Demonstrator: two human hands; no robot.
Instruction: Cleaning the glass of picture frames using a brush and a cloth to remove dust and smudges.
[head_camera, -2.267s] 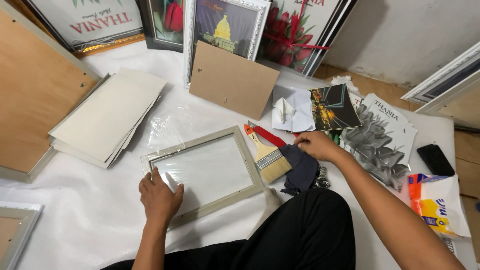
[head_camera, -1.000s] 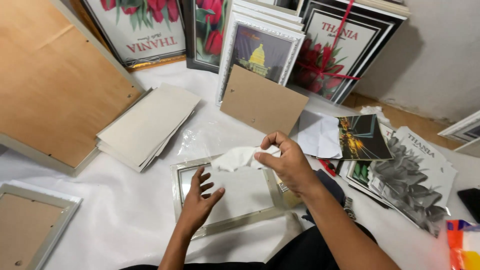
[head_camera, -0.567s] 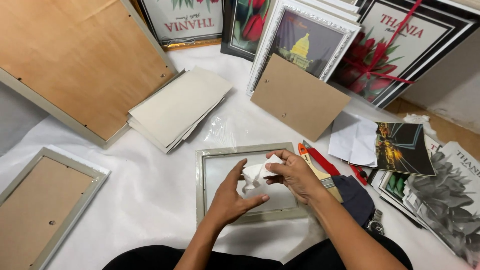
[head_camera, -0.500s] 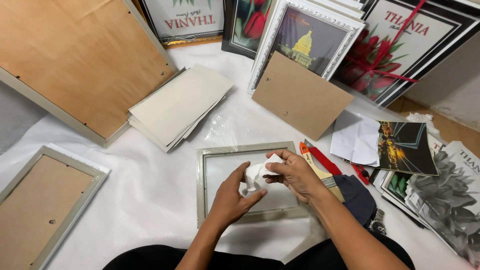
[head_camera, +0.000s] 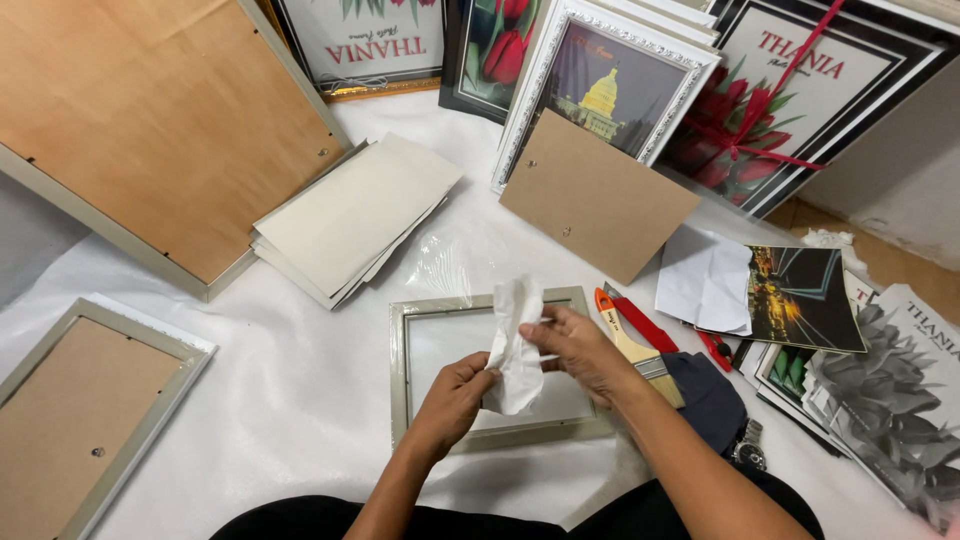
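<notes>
Your 2 hands hold a crumpled white tissue (head_camera: 515, 345) just above the small silver frame (head_camera: 400, 350) lying flat on the white sheet (head_camera: 300, 400) before you: your left hand (head_camera: 455, 395) pinches its lower edge, your right hand (head_camera: 580, 345) grips its upper side, both closed on it. By the look of it you are shaping the tissue into a pad for wiping the frame's glass (head_camera: 445, 340); the next move calls for a firm wad and light, even pressure so the pane neither shifts nor smears. Nothing lies inside the frame. Beside your right wrist lie a paintbrush (head_camera: 640, 355) and a red-handled cutter (head_camera: 645, 322); a stack of backing boards (head_camera: 350, 215) sits well apart on the left.
</notes>
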